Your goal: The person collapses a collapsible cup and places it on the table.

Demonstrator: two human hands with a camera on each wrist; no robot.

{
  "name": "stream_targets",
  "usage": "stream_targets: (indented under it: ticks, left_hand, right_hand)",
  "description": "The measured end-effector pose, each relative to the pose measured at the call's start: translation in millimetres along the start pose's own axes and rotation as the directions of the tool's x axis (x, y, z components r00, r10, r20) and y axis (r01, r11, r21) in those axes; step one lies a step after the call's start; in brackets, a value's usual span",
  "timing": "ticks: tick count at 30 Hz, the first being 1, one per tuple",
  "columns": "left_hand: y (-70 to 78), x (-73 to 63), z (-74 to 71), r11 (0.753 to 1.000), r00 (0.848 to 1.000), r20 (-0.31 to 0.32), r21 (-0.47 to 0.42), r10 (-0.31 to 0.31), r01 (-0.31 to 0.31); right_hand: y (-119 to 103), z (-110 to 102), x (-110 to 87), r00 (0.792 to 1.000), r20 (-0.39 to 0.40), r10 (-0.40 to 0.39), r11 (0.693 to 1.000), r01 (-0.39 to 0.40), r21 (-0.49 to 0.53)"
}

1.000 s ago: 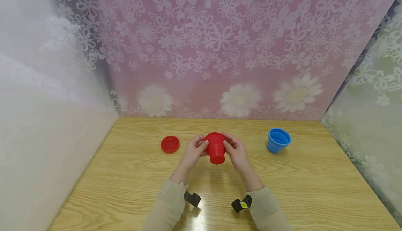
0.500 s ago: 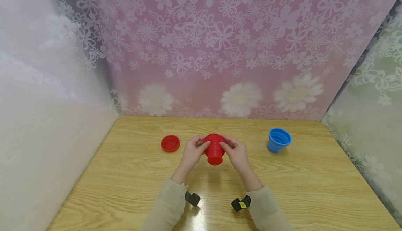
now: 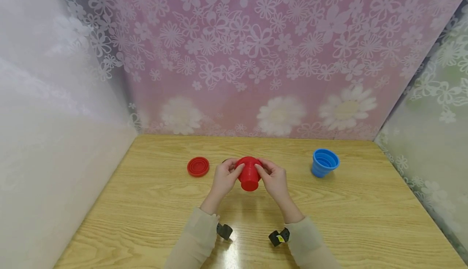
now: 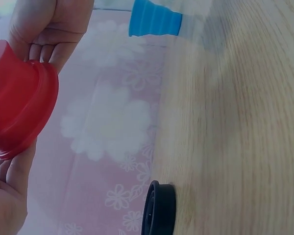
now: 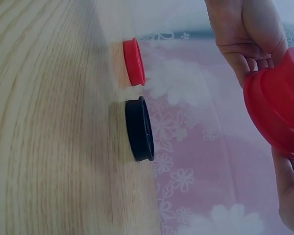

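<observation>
Both hands hold a red collapsible cup (image 3: pixel 250 176), drawn out long, above the middle of the table. Its narrow base points toward the person and its wide end faces away. My left hand (image 3: pixel 223 181) grips the left side, thumb on the near wall. On the other side my right hand (image 3: pixel 275 181) grips it the same way. Fingers behind the cup are partly hidden in the head view. The right wrist view shows the cup's broad rim (image 5: pixel 264 115) between the two hands.
A flattened red collapsible cup (image 3: pixel 198 167) lies left of the hands. Beyond them sits a flattened black one (image 5: pixel 139 129), mostly hidden in the head view. The blue collapsible cup (image 3: pixel 324 163) stands expanded at the right on the wooden table (image 3: pixel 146 220). Flowered sheets (image 3: pixel 226 114) hang around the table.
The red cup has shifted slightly left and its base looks shorter from above. Both thumbs have moved inward on its wall. A sliver of black now shows behind the left hand.
</observation>
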State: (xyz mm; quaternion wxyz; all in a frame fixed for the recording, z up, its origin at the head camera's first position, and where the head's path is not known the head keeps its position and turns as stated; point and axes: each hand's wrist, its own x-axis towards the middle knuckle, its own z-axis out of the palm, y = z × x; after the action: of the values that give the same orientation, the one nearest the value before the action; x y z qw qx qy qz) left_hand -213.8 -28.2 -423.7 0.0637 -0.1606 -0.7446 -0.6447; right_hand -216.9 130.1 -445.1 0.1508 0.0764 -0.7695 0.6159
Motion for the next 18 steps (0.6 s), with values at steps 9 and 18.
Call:
stream_targets:
  ticks: [9, 18]
  left_hand:
    - [-25.2, 5.1, 5.1, 0.996, 0.998, -0.037, 0.078, 0.046, -0.043]
    - [-28.4, 5.0, 7.7, 0.977, 0.992, -0.06, 0.193, 0.106, -0.093]
  right_hand:
    - [2, 2, -1.7, 0.994, -0.022, -0.11, 0.991, 0.108, -0.084]
    - [4, 5, -2.3, 0.977, -0.039, -0.21, 0.971, 0.204, -0.127]
